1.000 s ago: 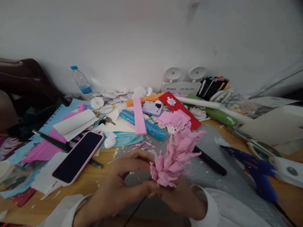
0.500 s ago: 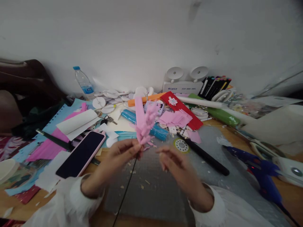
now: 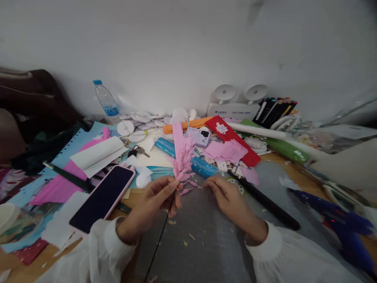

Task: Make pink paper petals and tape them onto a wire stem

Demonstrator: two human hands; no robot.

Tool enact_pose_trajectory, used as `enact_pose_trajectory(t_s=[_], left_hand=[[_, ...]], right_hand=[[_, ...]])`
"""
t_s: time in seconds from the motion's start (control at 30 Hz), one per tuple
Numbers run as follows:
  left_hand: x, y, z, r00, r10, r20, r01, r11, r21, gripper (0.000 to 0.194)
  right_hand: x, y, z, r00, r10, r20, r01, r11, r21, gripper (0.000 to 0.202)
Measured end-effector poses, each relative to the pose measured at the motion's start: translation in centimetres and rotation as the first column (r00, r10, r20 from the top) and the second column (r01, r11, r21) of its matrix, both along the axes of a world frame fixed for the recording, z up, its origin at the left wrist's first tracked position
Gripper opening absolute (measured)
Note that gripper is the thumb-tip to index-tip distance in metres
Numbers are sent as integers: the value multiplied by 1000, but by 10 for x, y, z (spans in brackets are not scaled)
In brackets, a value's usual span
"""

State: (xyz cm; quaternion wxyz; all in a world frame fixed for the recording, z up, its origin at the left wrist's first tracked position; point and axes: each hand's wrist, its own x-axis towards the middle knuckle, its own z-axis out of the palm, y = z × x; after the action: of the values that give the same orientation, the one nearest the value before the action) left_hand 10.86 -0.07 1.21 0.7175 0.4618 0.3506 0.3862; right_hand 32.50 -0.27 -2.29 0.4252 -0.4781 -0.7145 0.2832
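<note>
My left hand (image 3: 160,198) is closed in a pinch around the thin dark stem (image 3: 160,236) of a pink paper flower spike (image 3: 184,157). Many small pink petals are bunched along its upper part, and the stem slants down towards me. To the right, my right hand (image 3: 226,196) has its thumb and fingertips pressed together, close to the small twisted pink paper pieces (image 3: 187,190) at the flower's base. Whatever lies between those fingertips is too small to make out. Behind the flower, a flat pink paper strip (image 3: 177,135) points away from me.
A grey cutting mat (image 3: 200,243) with scraps lies below my hands. On the left is a phone (image 3: 101,198); on the right, a black rod-like tool (image 3: 268,202) and a blue glue gun (image 3: 332,216). Pink paper squares (image 3: 225,150) and a water bottle (image 3: 106,100) are farther back.
My right hand has moved slightly right, its loosely curled fingers now pressed together. The flower shows more sharply, with small pink pieces spread at its base. The whole view has shifted a little.
</note>
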Motion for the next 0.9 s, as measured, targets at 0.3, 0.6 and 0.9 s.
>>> enact_pose_trajectory(t_s=[0.3, 0.6, 0.9], left_hand=[[1, -9, 13, 999, 7, 32, -7, 1000, 5, 16], [4, -10, 27, 992, 114, -59, -108, 990, 96, 15], [9, -21, 31, 994, 112, -16, -109, 987, 115, 17]], right_hand=[[-10, 13, -8, 956, -18, 294, -24, 990, 139, 9], [-15, 28, -6, 956, -22, 292, -10, 994, 106, 11], [11, -23, 56, 975, 28, -221, -34, 999, -22, 4]])
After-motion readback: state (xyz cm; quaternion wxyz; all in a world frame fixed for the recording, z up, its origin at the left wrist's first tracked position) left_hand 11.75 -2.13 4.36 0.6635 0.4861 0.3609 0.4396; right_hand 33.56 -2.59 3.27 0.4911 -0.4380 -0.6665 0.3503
